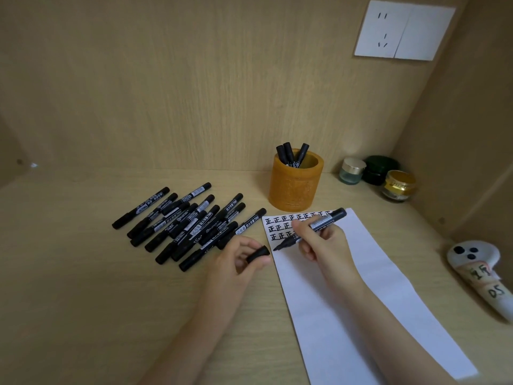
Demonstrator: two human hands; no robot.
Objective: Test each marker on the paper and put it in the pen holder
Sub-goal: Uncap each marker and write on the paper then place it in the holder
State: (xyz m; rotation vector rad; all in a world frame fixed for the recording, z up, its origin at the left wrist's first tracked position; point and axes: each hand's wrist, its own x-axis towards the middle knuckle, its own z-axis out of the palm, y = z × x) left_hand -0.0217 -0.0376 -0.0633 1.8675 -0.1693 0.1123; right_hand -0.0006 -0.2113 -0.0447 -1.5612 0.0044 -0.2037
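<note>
Black marker [319, 224] in curled right fingers [308, 245]

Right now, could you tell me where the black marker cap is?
In the head view, the left hand pinches the black cap just left of the white paper sheet, beside the loose black markers.

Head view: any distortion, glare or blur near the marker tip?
Head view: wide-angle bowing, the socket plate looks skewed and the back edge of the desk curves; light soft, shadows faint; no glare on the paper; marker in the right hand sharp, frame corners softer.
</note>
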